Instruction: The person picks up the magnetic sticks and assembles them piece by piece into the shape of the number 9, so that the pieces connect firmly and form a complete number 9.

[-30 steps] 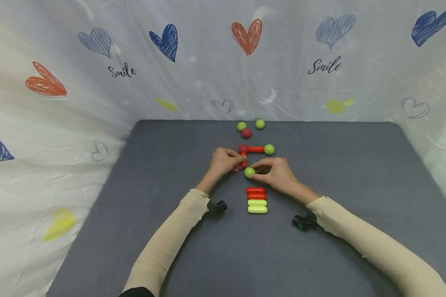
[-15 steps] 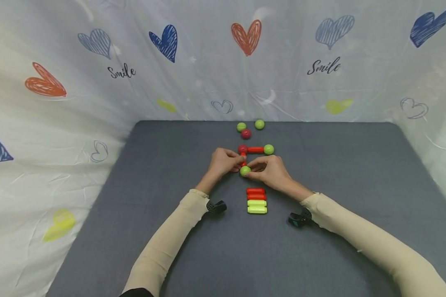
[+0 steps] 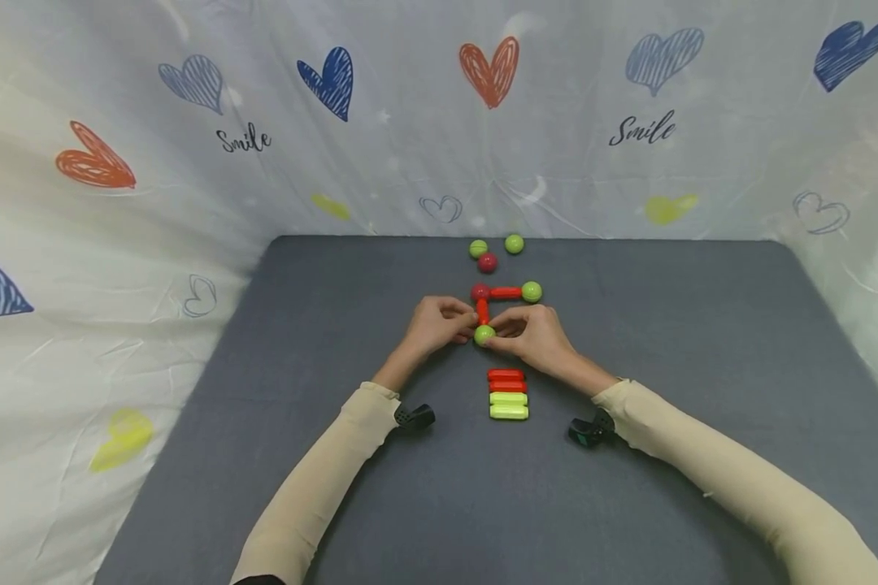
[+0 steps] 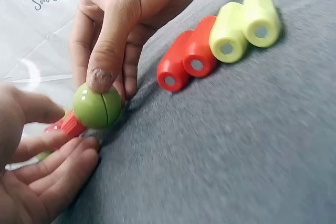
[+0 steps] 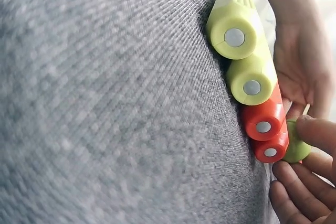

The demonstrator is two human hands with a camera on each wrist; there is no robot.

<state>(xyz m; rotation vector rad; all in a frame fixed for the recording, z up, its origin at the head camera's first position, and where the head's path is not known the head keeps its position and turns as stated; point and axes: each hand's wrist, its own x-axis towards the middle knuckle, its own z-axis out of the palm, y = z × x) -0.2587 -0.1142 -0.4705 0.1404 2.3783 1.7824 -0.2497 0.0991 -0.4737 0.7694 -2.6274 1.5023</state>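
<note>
My right hand (image 3: 536, 335) pinches a glossy green ball (image 3: 484, 335) between thumb and fingers. This ball sits at the near end of a red magnetic rod (image 3: 483, 312), whose far end meets a red ball (image 3: 480, 292). From that red ball a second red rod (image 3: 506, 292) runs right to another green ball (image 3: 532, 292). My left hand (image 3: 436, 327) is at the left of the near rod, its fingertips beside it with the rod showing uncovered. In the left wrist view, the right thumb presses on the split green ball (image 4: 97, 107).
Two red rods (image 3: 506, 380) and two yellow rods (image 3: 508, 405) with metal ends lie side by side nearer me. Behind the joined pieces are a loose red ball (image 3: 487, 262) and two green balls (image 3: 514, 244). A patterned sheet hangs behind the grey table (image 3: 336, 276).
My right hand has brought the green ball left to the near rod's end. My left fingers, earlier gripping that rod, have loosened and drawn slightly left.
</note>
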